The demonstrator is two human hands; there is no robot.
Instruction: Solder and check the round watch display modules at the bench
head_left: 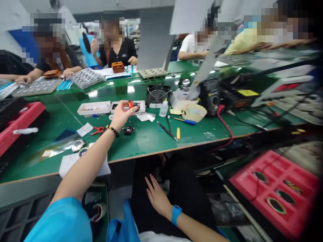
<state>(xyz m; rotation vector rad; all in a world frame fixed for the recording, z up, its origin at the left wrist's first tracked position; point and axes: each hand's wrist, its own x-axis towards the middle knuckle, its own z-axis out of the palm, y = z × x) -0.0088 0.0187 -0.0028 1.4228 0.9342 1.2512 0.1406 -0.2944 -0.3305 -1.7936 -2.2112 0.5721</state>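
My left hand (122, 112) reaches out over the bench with its fingers closed on a small orange-red object (130, 104). What kind it is I cannot make out. A dark round part shows right beside the fingertips, and whether the hand holds that too is unclear. Behind the fingers is a white parts box (142, 107), partly covered by the hand. Nearer to me, a black round watch case (128, 130) lies on the green bench top. My right hand (156, 196) rests flat on my lap, fingers stretched out, holding nothing.
Another white box (94, 108), red pliers (98, 130), a small fan (157, 95), a dropper bottle (164, 108), tweezers (167, 131) and a blue-handled tool (186, 121) lie about. A red foam tray (277, 191) with round parts sits low right. People work across the bench.
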